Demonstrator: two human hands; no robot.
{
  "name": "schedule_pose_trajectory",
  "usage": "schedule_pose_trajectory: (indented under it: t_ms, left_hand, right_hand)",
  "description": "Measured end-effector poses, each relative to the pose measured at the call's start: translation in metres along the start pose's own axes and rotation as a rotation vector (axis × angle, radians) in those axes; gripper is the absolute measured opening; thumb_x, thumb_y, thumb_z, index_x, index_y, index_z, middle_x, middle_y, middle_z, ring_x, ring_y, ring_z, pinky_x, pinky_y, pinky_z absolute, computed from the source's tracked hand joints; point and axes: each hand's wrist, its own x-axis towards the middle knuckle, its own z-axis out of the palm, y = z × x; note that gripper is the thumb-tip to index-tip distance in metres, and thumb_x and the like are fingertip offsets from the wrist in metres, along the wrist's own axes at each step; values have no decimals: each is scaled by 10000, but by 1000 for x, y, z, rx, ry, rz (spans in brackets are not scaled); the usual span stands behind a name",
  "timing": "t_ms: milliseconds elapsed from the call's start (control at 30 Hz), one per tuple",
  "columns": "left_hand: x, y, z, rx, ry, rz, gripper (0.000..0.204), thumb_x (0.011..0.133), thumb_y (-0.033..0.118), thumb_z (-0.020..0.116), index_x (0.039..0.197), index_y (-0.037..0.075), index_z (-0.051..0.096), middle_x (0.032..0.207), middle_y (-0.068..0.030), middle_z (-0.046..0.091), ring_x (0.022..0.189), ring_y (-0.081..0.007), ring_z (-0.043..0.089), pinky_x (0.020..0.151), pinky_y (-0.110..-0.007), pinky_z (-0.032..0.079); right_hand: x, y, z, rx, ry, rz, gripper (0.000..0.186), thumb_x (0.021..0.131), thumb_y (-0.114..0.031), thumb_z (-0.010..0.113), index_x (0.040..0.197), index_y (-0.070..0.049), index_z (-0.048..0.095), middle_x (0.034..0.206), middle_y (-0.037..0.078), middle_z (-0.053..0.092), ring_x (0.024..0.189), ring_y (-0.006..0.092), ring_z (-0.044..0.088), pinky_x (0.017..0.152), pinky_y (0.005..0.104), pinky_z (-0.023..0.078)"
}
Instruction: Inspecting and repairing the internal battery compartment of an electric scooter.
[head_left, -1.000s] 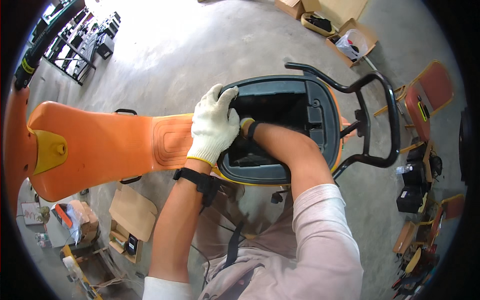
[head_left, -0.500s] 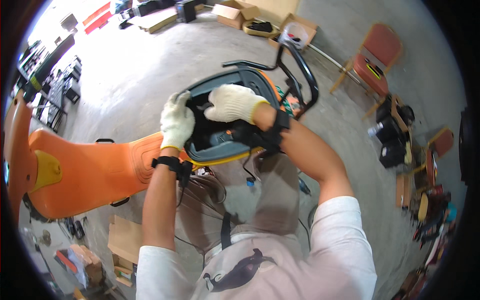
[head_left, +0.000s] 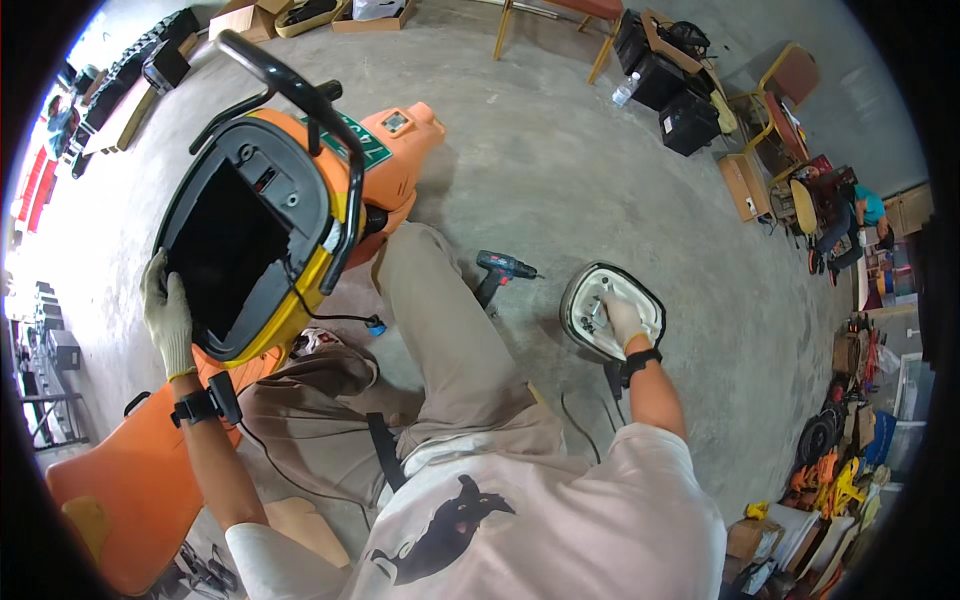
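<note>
The orange electric scooter (head_left: 130, 470) stands at my left, its dark storage compartment (head_left: 235, 250) uncovered. My left hand (head_left: 167, 312), in a cream knit glove, grips the compartment's near-left rim, thumb inside and fingers outside. A loose cable with a blue connector (head_left: 376, 327) hangs from the opening. On the floor at my right lies an upturned scooter seat (head_left: 655, 300), its pale hollow underside facing up with a dark edge. My right hand (head_left: 625, 318), gloved too, reaches into that hollow beside a small grey bracket. Its fingers look drawn together; what they hold cannot be made out.
A cordless drill (head_left: 500, 270) lies on the floor between the scooter and the seat. The black grab rail (head_left: 340, 130) rises over the scooter's back end. Black boxes (head_left: 688, 120) and chairs (head_left: 785, 80) stand at the far right. Another person (head_left: 860, 205) is at the right edge.
My right hand has left the compartment and reached down right to the seat on the floor. My left hand stays at the compartment's rim. My view has swung right, bringing the drill and seat into sight.
</note>
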Motion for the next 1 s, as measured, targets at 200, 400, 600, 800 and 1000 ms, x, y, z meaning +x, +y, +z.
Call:
schedule_pose_trajectory:
  t_ms: [200, 400, 600, 800, 1000]
  left_hand:
    - [-1, -5, -4, 7, -18, -28, 396, 1000, 81, 585, 1394, 44, 608, 1424, -109, 616, 1329, -229, 565, 1162, -360, 401]
    - [-7, -5, 0, 57, 40, -86, 414, 1019, 141, 602, 1415, 19, 592, 1399, -143, 630, 1306, -245, 582, 1144, -365, 423]
    - [-51, 24, 6, 146, 160, 29, 495, 918, 72, 661, 1409, 68, 598, 1429, -160, 592, 1437, -310, 458, 1209, -418, 352]
    - [-78, 66, 14, -43, 296, -146, 606, 826, -23, 660, 1411, 123, 593, 1589, -207, 393, 1479, -367, 399, 1195, -416, 389]
    - [-75, 80, -13, 143, 165, -466, 862, 793, 212, 800, 1547, 111, 396, 1402, -197, 546, 1301, -357, 567, 1100, -424, 473]
  right_hand:
    - [49, 134, -7, 384, 108, 434, 171, 899, -267, 642, 790, -134, 637, 617, 4, 548, 481, 128, 462, 434, 296, 337]
    - [29, 175, 8, 209, 109, 288, 303, 877, -341, 584, 668, -123, 595, 597, 29, 548, 486, 173, 474, 467, 348, 343]
    - [-31, 73, 43, 66, -226, 41, 363, 957, -344, 555, 965, -11, 700, 633, 60, 608, 446, 160, 509, 413, 328, 403]
    - [-88, -84, 71, 78, -318, -196, 389, 1024, -363, 505, 973, -55, 735, 689, 44, 642, 490, 132, 515, 454, 305, 387]
    - [-172, -223, 102, -158, -261, -848, 362, 1002, -335, 585, 1003, -11, 747, 788, 126, 720, 768, 251, 700, 735, 373, 529]
